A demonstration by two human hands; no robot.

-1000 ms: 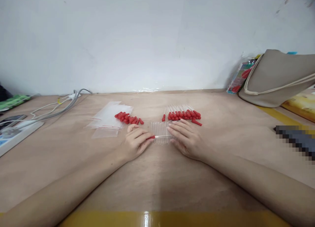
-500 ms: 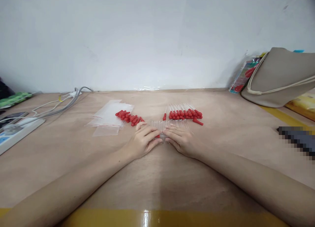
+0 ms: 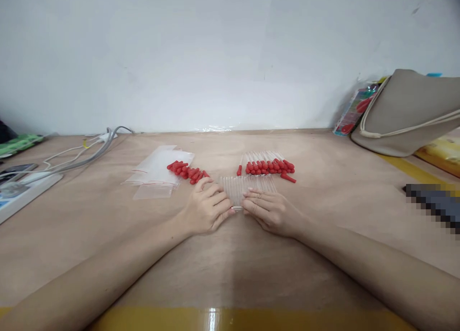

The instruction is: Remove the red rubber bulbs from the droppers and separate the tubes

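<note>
A clear glass dropper tube (image 3: 237,208) lies crosswise between my fingertips. My left hand (image 3: 208,209) is closed at its left end, thumb and fingers pinched, and hides that end. From the other side my right hand (image 3: 269,209) grips the tube, its fingers together. Just beyond the hands is a row of clear glass tubes (image 3: 235,185), side by side and pointing away from me; my right fingers cover part of it. Loose red rubber bulbs (image 3: 187,171) lie in a heap past my left hand. Behind the row sit several droppers with red bulbs fitted (image 3: 269,166).
Clear plastic zip bags (image 3: 154,165) lie under and left of the loose bulbs. At far left are a power strip (image 3: 32,189) and cables (image 3: 95,151). A grey bag (image 3: 406,110) stands back right, with a dark pixelated object (image 3: 431,204) nearer. A wall rises behind.
Both hands have drawn slightly nearer to me, uncovering more of the tube row. A red bit that showed at my left fingertips is out of sight, and the crosswise tube shows plainly between them.
</note>
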